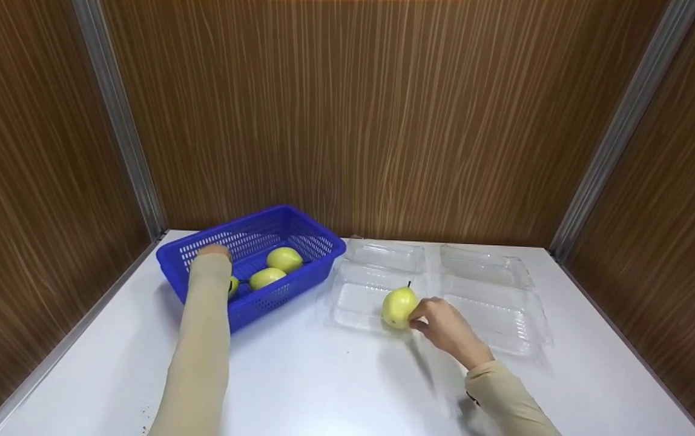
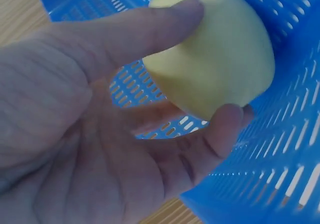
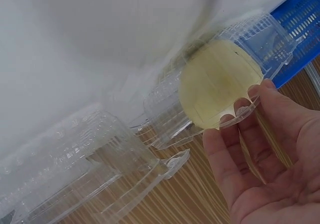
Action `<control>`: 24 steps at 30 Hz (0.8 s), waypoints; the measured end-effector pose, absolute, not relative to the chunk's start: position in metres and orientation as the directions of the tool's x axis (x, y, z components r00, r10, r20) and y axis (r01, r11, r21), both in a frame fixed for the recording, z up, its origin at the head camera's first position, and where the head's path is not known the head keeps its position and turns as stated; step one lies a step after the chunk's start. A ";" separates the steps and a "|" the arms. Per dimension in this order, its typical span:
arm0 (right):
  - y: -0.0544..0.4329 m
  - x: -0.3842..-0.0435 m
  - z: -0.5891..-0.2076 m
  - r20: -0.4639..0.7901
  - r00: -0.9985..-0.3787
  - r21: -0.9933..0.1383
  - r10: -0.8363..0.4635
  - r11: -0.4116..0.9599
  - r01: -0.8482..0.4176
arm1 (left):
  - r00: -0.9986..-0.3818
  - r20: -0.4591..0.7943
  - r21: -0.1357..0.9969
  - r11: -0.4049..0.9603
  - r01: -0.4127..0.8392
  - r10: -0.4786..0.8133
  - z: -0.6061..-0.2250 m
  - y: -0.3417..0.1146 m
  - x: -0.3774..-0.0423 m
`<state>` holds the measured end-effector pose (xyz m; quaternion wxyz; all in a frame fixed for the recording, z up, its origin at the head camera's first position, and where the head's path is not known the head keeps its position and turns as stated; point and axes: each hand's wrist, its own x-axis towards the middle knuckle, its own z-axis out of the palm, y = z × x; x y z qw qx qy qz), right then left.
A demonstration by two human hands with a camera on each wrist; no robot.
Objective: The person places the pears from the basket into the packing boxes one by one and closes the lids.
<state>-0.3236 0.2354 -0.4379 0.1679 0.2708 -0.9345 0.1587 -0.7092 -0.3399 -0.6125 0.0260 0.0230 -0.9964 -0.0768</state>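
My left hand (image 1: pixel 214 249) reaches into the blue plastic basket (image 1: pixel 169 257) and grips a yellow-green pear (image 2: pixel 225 59) between thumb and fingers; sleeve and arm hide this pear in the head view. Another pear (image 1: pixel 399 307), its stem pointing up, stands at the right end of the left clear plastic container (image 1: pixel 353 303). At that end, my right hand (image 1: pixel 447 330) pinches the container's rim, fingertips close against the pear. Through the clear wall, the right wrist view shows the pear (image 3: pixel 215 84) beside the fingers.
Two pears (image 1: pixel 284 259) lie in the basket, and part of one more (image 1: pixel 233 286) shows beside the left sleeve. A second clear container (image 1: pixel 499 321) with its lid raised stands on the right. Wood-patterned panels (image 1: pixel 347 121) enclose the white table (image 1: pixel 299 387).
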 end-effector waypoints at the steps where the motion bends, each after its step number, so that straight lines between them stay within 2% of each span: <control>1: 0.235 -0.323 -0.438 0.399 -0.798 -0.207 -0.452 0.803 -0.559 | -0.997 0.074 0.140 0.990 -0.026 -0.037 -0.608 -0.336 -0.701; 4: 0.236 -0.324 -0.436 0.396 -0.798 -0.204 -0.455 0.803 -0.559 | -0.998 0.061 0.124 0.992 -0.011 -0.018 -0.572 -0.314 -0.654; 7: 0.235 -0.324 -0.437 0.395 -0.797 -0.196 -0.457 0.805 -0.559 | -0.999 0.047 0.121 0.993 -0.009 -0.014 -0.511 -0.281 -0.573; 11: 0.235 -0.325 -0.437 0.393 -0.797 -0.194 -0.459 0.806 -0.560 | -0.998 -0.039 0.177 0.983 -0.057 -0.051 -0.417 -0.229 -0.457; 14: 0.235 -0.325 -0.438 0.393 -0.797 -0.196 -0.459 0.805 -0.560 | -0.986 -0.148 0.202 0.973 -0.109 -0.079 -0.374 -0.206 -0.409; 20: 0.233 -0.325 -0.438 0.400 -0.789 -0.199 -0.467 0.796 -0.572 | -0.968 -0.244 0.139 0.986 -0.097 -0.061 -0.356 -0.200 -0.388; 24: 0.232 -0.324 -0.439 0.399 -0.787 -0.201 -0.471 0.792 -0.576 | -0.944 -0.318 0.174 0.973 -0.150 -0.088 -0.347 -0.202 -0.391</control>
